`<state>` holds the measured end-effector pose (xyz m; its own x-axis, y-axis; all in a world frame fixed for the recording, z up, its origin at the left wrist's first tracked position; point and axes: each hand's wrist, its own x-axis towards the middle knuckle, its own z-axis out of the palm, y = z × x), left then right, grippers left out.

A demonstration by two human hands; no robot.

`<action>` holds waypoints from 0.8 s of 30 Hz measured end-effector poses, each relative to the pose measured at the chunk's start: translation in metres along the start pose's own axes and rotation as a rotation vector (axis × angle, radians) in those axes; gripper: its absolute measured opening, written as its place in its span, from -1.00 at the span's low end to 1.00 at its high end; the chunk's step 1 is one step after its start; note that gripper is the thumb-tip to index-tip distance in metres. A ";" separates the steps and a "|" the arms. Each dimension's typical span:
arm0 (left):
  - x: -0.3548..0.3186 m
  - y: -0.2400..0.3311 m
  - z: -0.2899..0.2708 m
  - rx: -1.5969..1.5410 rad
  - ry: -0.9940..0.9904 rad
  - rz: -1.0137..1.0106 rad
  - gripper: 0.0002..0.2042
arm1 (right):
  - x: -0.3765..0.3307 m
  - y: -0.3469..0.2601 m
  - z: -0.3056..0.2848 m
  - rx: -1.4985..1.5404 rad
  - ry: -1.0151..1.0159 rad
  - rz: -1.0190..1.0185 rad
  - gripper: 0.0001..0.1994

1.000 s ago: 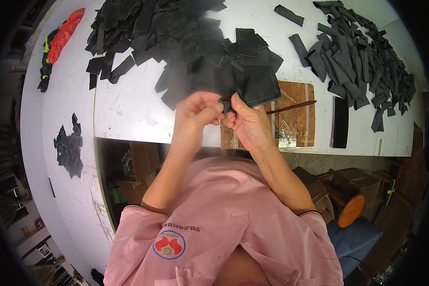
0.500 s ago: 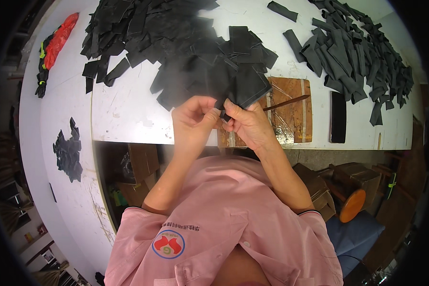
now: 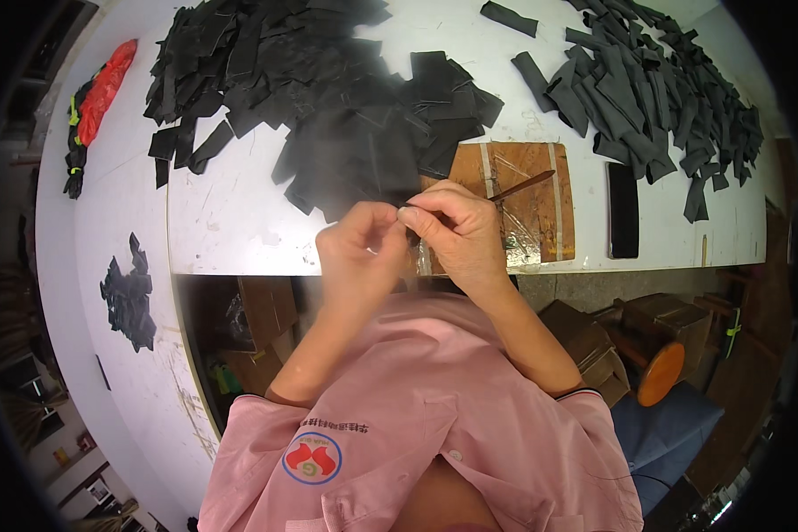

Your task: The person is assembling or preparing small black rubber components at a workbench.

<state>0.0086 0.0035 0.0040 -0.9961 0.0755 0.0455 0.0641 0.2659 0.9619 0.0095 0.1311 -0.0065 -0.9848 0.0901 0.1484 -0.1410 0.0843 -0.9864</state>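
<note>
Ann: Pinched close and narrow, the left hand [image 3: 362, 253] and the right hand [image 3: 457, 232] meet at their fingertips. They look to be holding a small dark cloth [image 3: 408, 202].

Ben: Can you see all of it?

Ann: No. Just a dark bit shows at the tips. The fingers hide the rest, so I can't tell how it is folded.

Ben: What could go wrong?

Ann: It could slip. Only the tips hold it, and cloth is bendy. A hard tug with a loose thumb might pull it out.

Ben: Where might it drop?

Ann: Maybe onto the black heap [image 3: 270, 75], just past the fingers. Those pieces are dark too, so it could get mixed in and be hard to find.

Ben: And to the right of the grip?

Ann: The brown board [image 3: 541, 217] is there, with a thin stick [image 3: 525, 184] across it. If the right hand swings out, it could knock the stick. The grey heap [image 3: 625, 97] is farther off that way.

Ben: Anything else?

Ann: The fingers are so close that they could bump each other and make the cloth bunch up.
</note>
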 end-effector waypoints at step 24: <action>0.016 -0.010 0.012 0.168 0.293 0.185 -0.83 | -0.001 0.014 0.008 1.050 -0.085 0.588 -0.91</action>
<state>-0.0074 0.0139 -0.0085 -0.9404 -0.1340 0.3125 0.2291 0.4292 0.8737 0.0080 0.1242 -0.0205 -0.9241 -0.2251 -0.3088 0.3564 -0.7992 -0.4840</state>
